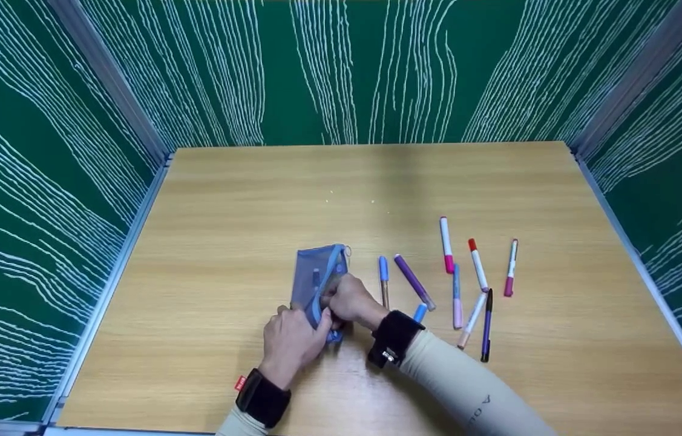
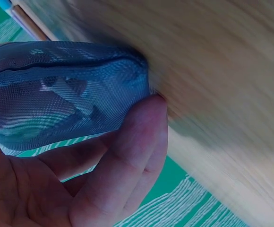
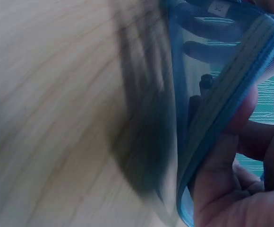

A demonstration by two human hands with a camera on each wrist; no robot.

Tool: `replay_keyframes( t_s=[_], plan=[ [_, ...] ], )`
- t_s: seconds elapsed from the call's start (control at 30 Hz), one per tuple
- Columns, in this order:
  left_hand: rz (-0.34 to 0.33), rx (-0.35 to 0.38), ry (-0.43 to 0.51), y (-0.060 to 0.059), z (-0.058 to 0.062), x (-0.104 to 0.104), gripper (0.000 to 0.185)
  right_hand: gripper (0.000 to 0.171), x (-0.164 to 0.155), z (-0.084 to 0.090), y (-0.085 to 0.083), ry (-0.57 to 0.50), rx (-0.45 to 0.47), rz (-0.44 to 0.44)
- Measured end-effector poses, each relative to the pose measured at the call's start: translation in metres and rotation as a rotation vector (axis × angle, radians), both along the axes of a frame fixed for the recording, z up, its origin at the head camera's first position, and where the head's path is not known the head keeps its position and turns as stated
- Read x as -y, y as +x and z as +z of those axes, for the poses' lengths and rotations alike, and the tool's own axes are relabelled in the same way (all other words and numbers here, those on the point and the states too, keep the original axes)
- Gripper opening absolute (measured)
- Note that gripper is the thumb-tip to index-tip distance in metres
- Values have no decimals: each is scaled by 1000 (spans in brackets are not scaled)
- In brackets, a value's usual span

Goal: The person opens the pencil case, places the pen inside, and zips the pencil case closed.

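Blue mesh pouch (image 1: 318,280), soft-sided, zip-edged: in the head view it is lying left of centre on the wooden table (image 1: 232,200), near the front. My left hand (image 1: 292,342) is pinching its near end; my right hand (image 1: 350,300) is curling its fingers over the zip edge. Loose markers are lying to the right: a blue-capped one (image 1: 383,280) just beside my right hand, a purple one (image 1: 414,282), a pink-tipped white one (image 1: 446,244), a red-capped one (image 1: 477,264), a dark violet one (image 1: 486,324), and a few more among them. I am judging the far half of the table the open room for moving; green patterned walls (image 1: 44,200) are closing in three sides, with a rail running along the left edge.

Left wrist view: the mesh pouch (image 2: 66,90) is sagging over my fingers (image 2: 132,156), which are grasping it from beneath, its corner touching the table. Dark shapes are showing through the weave; what they are I cannot tell.

Right wrist view: my fingers (image 3: 226,156) are gripping the blue zip band (image 3: 231,90), holding the mouth apart.

Handling, as judged: light, limp, collapsing unless held at both ends; the stiffer zip band is looking like the surest hold, the mesh being slippery and prone to snagging.
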State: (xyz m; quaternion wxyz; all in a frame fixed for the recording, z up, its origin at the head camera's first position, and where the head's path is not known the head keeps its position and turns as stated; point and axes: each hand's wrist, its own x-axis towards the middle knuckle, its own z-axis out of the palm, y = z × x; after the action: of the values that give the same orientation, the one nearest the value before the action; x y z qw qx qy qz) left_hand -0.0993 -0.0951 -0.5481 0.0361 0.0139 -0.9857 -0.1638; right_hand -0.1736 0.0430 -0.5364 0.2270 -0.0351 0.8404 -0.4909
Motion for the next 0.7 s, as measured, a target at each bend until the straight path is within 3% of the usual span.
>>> replay_keyframes(
  t_s=[0.33, 0.7],
  plan=[
    [-7, -71, 0, 0, -3, -1, 61, 20, -7, -2, -1, -99, 5, 21],
    [1, -12, -12, 0, -2, -2, 66, 11, -15, 5, 1, 20, -105, 41]
  ],
)
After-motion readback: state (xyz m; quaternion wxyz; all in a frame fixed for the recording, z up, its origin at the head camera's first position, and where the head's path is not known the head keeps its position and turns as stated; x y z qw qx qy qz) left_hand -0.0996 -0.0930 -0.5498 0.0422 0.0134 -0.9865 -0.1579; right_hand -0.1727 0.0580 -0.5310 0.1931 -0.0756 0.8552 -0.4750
